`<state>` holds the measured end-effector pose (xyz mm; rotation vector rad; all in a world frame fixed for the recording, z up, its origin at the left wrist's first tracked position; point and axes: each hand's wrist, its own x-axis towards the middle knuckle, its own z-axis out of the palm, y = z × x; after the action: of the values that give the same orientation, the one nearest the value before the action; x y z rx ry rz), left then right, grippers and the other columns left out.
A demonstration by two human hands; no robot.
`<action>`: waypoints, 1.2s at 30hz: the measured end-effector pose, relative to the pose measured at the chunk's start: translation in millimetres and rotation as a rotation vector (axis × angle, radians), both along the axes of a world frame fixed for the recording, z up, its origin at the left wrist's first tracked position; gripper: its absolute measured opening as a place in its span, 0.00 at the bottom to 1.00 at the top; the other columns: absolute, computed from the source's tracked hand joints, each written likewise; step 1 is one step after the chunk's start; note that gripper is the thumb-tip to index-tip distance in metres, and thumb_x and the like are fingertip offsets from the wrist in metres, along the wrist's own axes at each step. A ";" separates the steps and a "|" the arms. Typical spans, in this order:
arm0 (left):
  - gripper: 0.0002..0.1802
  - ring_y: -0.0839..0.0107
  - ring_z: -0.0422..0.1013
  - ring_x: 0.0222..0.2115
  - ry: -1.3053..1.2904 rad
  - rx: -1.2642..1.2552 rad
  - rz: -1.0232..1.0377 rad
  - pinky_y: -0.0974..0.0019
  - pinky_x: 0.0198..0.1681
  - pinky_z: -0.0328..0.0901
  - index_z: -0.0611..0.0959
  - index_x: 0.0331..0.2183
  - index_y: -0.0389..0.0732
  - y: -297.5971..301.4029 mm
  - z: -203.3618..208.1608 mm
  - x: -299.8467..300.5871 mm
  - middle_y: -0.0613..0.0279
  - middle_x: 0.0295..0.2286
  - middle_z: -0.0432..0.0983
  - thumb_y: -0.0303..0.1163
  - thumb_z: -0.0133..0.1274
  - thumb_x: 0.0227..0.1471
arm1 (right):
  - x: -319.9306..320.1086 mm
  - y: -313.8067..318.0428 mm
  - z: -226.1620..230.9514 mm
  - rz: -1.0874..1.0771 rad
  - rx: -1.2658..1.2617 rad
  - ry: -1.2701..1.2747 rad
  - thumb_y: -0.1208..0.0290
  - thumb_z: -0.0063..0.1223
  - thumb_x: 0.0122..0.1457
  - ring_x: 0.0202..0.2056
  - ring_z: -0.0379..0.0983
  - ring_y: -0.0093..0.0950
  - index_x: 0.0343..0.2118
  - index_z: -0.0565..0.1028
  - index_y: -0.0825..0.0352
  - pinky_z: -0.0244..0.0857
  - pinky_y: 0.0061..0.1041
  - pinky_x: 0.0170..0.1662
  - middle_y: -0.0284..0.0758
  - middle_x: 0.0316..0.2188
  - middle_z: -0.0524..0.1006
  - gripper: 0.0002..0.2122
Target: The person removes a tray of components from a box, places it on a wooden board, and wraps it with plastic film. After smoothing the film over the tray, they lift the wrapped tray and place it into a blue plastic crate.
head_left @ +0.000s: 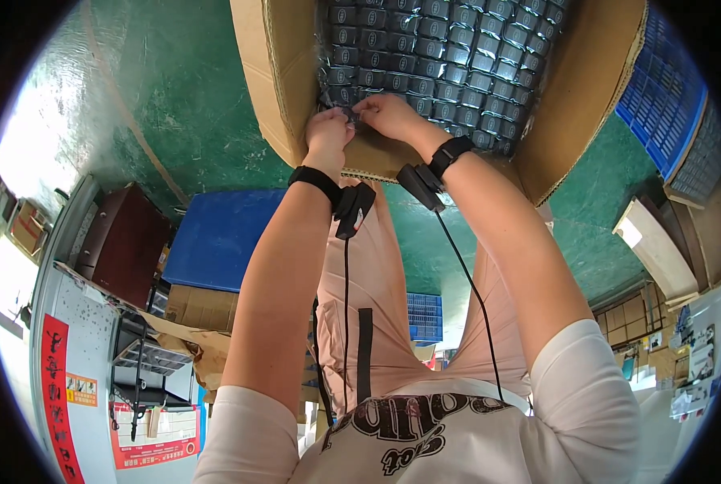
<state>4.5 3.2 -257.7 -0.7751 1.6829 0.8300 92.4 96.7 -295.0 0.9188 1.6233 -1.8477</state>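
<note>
A large open cardboard box point(594, 105) holds rows of small dark rectangular pieces point(433, 48) in shiny clear plastic, each with a light oval mark. At the box's near left corner, my left hand point(330, 131) is closed around a small dark plastic-wrapped piece point(350, 114), mostly covered by the fingers. My right hand point(388, 117) is just to its right, with thumb and fingers pinched at the same piece's edge. Both hands are inside the near wall of the box, low over the packed rows. Black straps with small cabled modules sit on both wrists.
Box flaps stand up at left and right of the hands. Blue plastic crates point(659, 89) are stacked at the far right on the green floor point(191, 105). A blue bin point(223, 238) and a dark red cabinet point(122, 246) stand at left. Cables hang from both wrists.
</note>
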 end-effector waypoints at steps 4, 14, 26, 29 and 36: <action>0.05 0.81 0.64 0.20 0.017 -0.025 0.009 0.81 0.22 0.62 0.70 0.28 0.40 4.2 2.0 2.9 0.68 0.22 0.68 0.27 0.40 0.45 | 9.4 1.8 5.8 0.037 0.227 0.168 0.69 0.49 0.41 0.29 0.68 0.28 0.34 0.69 0.66 0.61 0.22 0.34 0.36 0.24 0.72 0.15; 0.08 0.66 0.66 0.27 0.414 -0.061 -0.554 0.69 0.30 0.62 0.70 0.29 0.35 5.8 -3.2 -3.5 0.57 0.27 0.68 0.28 0.43 0.43 | 1.8 -3.6 20.0 0.025 0.437 0.141 0.71 0.47 0.42 0.28 0.67 0.36 0.29 0.69 0.67 0.61 0.28 0.30 0.39 0.23 0.71 0.10; 0.19 0.49 0.62 0.33 0.608 -0.223 -1.242 0.59 0.36 0.60 0.63 0.34 0.33 17.4 -5.1 2.3 0.43 0.34 0.61 0.29 0.48 0.38 | 8.0 5.5 14.8 -0.185 0.276 0.065 0.72 0.45 0.43 0.27 0.69 0.33 0.28 0.70 0.68 0.61 0.25 0.30 0.39 0.23 0.72 0.08; 0.18 0.49 0.63 0.32 0.540 -0.260 -1.332 0.59 0.34 0.61 0.63 0.34 0.34 15.4 -6.1 1.6 0.44 0.33 0.61 0.29 0.47 0.39 | 9.6 5.4 14.4 -0.208 0.266 0.088 0.72 0.45 0.44 0.27 0.69 0.32 0.28 0.70 0.68 0.61 0.24 0.30 0.39 0.24 0.72 0.08; 0.13 0.54 0.66 0.31 0.421 -0.339 -1.634 0.60 0.34 0.63 0.66 0.34 0.37 17.1 2.3 2.1 0.49 0.33 0.61 0.28 0.43 0.41 | 11.1 8.7 19.3 -0.183 0.258 0.055 0.72 0.45 0.43 0.27 0.69 0.32 0.28 0.70 0.68 0.61 0.25 0.30 0.40 0.24 0.72 0.08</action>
<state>6.6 20.3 -255.4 0.7057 2.1166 -0.4979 103.5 105.3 -275.7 1.1695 1.8995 -1.8227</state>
